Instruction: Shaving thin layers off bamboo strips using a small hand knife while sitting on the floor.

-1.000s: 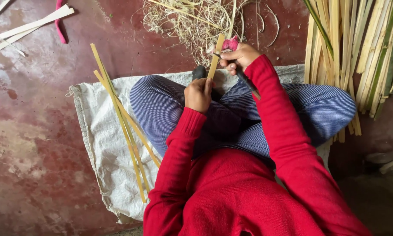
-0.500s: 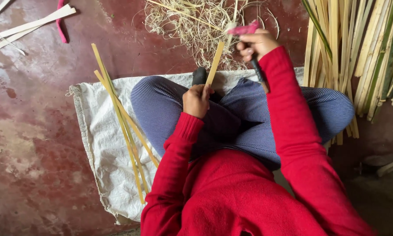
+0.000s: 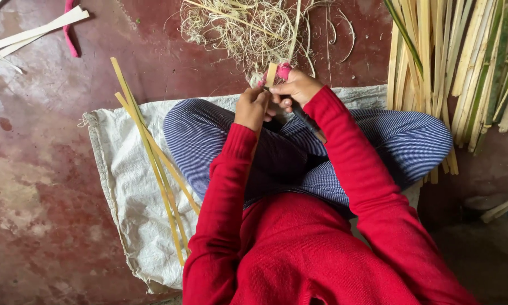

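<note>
A short pale-yellow bamboo strip (image 3: 272, 73) stands almost upright between the two hands, over the person's crossed legs in blue ribbed trousers (image 3: 378, 141); only its flat, squared-off far end shows above the fingers, the rest being hidden in the grip. The left hand (image 3: 253, 107) is curled closed around the strip's lower part, knuckles turned up, with the red sleeve (image 3: 225, 186) running back toward the body. The right hand (image 3: 298, 89) is closed just beside it, touching the left hand's fingers, and holds a knife with a pink-wrapped handle (image 3: 285, 70) at the far end and a dark blade (image 3: 307, 121) slanting down to the near right along the forearm. Just beyond the hands lies a tangled heap of thin pale shavings (image 3: 254, 28) on the reddish floor (image 3: 39, 197). To the left, several long yellow bamboo strips (image 3: 152, 158) lie slantwise across a white woven sack (image 3: 118, 186) spread under the person. At the far right, a bundle of yellow-green bamboo slats (image 3: 463, 62) lies on the floor.
</note>
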